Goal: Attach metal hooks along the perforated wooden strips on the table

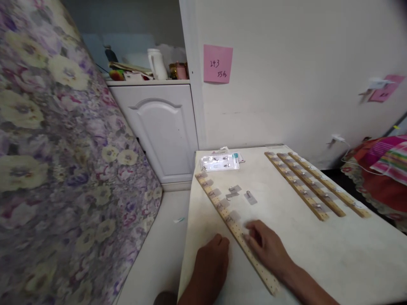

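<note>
A pale wooden strip with rows of small holes (254,258) runs diagonally across the near left of the table. Several small hooks on clear backing pads (219,206) sit along its far half. My right hand (267,245) is over the strip's bare near part, fingers curled, thumb apart from the index finger; its fingertips are blurred and I see nothing between them. My left hand (211,258) rests closed on the table just left of the strip; anything inside it is hidden. Loose hooks on clear pads, one of them a hook (250,197), lie right of the strip.
Three similar strips with hooks, including one strip (297,186), lie along the table's right side. A clear hook package (220,162) is at the back left. A wall carries a pink note (218,63). Left stand a white cabinet (162,131) and a floral curtain (63,161).
</note>
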A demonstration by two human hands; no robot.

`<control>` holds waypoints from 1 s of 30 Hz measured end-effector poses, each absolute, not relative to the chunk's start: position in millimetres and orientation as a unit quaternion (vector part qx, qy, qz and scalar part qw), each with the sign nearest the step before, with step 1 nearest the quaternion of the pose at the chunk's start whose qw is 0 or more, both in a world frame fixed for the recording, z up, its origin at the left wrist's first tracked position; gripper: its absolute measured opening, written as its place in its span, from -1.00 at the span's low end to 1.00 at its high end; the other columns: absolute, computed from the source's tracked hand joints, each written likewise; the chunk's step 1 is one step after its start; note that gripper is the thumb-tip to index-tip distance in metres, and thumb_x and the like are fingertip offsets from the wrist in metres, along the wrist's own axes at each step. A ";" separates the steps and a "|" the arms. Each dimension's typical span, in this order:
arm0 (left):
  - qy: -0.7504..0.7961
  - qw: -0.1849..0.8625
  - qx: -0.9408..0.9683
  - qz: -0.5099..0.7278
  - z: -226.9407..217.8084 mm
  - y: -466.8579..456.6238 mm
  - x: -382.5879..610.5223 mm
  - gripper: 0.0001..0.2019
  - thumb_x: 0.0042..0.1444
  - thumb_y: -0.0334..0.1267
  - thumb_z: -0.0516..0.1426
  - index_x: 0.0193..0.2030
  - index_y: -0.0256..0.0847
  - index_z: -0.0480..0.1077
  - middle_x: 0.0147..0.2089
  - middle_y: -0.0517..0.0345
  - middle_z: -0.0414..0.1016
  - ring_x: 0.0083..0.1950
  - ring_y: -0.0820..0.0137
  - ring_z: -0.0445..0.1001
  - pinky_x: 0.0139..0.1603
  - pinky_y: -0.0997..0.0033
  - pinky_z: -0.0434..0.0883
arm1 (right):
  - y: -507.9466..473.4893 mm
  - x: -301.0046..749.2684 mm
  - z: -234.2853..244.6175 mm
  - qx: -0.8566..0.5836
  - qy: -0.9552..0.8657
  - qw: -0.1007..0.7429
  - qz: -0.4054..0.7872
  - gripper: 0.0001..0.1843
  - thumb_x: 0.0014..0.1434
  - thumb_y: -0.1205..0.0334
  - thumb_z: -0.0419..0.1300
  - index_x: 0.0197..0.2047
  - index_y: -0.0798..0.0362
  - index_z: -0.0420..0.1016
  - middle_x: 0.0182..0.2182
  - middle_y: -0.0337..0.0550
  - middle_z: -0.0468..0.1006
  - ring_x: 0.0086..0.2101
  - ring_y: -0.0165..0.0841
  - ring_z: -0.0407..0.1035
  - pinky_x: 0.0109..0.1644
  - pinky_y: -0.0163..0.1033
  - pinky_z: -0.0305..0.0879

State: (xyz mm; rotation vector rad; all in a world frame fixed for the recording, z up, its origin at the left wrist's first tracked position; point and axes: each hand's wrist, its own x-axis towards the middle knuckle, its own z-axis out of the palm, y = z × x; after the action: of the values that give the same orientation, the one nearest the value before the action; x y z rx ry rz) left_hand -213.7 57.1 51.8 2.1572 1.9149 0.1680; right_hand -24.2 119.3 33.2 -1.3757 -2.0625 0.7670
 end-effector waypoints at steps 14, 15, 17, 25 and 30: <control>0.662 0.153 0.733 0.040 56.3 64.6 -212.6 -0.78 0.17 -0.39 -0.15 -0.26 -0.15 0.29 -0.19 0.13 0.43 -0.28 0.34 0.44 -0.33 0.39 0.30 | 219.6 -24.1 24.1 -0.664 -0.708 0.205 0.128 -0.66 0.09 -0.03 0.12 -0.16 0.02 0.38 -0.17 -0.12 0.42 -0.30 -0.29 0.39 -0.33 -0.26 0.12; 0.662 0.153 0.733 0.041 55.9 64.7 -212.7 -0.78 0.18 -0.39 -0.15 -0.26 -0.15 0.29 -0.19 0.13 0.42 -0.28 0.34 0.44 -0.33 0.39 0.30 | 219.6 -24.1 23.6 -0.664 -0.707 0.209 0.126 -0.68 0.10 -0.02 0.12 -0.17 0.01 0.38 -0.18 -0.12 0.42 -0.30 -0.29 0.39 -0.33 -0.26 0.12; 0.661 0.152 0.734 0.043 55.5 64.1 -213.1 -0.78 0.17 -0.40 -0.14 -0.27 -0.16 0.29 -0.20 0.13 0.42 -0.27 0.34 0.44 -0.33 0.40 0.30 | 218.8 -22.6 23.4 -0.663 -0.706 0.218 0.125 -0.70 0.09 0.02 0.13 -0.18 0.02 0.38 -0.18 -0.12 0.42 -0.30 -0.28 0.39 -0.33 -0.25 0.12; 0.663 0.137 0.735 0.041 54.7 61.0 -213.0 -0.79 0.18 -0.41 -0.14 -0.27 -0.16 0.29 -0.23 0.16 0.41 -0.29 0.37 0.44 -0.34 0.43 0.27 | 218.5 1.8 17.6 -0.618 -0.610 0.371 0.328 -0.69 -0.08 0.13 0.24 -0.24 0.00 0.32 -0.49 -0.28 0.41 -0.46 -0.33 0.32 -0.33 -0.22 0.20; 0.660 0.137 0.738 0.026 58.0 61.5 -211.4 -0.81 0.15 -0.43 -0.10 -0.29 -0.16 0.29 -0.24 0.16 0.40 -0.29 0.39 0.43 -0.34 0.46 0.26 | 213.3 21.4 15.4 -0.534 -0.540 0.405 0.508 -0.62 -0.12 0.16 0.26 -0.20 0.04 0.32 -0.51 -0.33 0.40 -0.54 -0.43 0.30 -0.43 -0.27 0.27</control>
State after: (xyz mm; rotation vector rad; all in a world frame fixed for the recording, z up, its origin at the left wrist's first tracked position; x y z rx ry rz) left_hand -211.4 61.5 58.0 2.1367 1.9093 0.0750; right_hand 21.4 213.3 15.4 -1.3485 -1.3641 1.2833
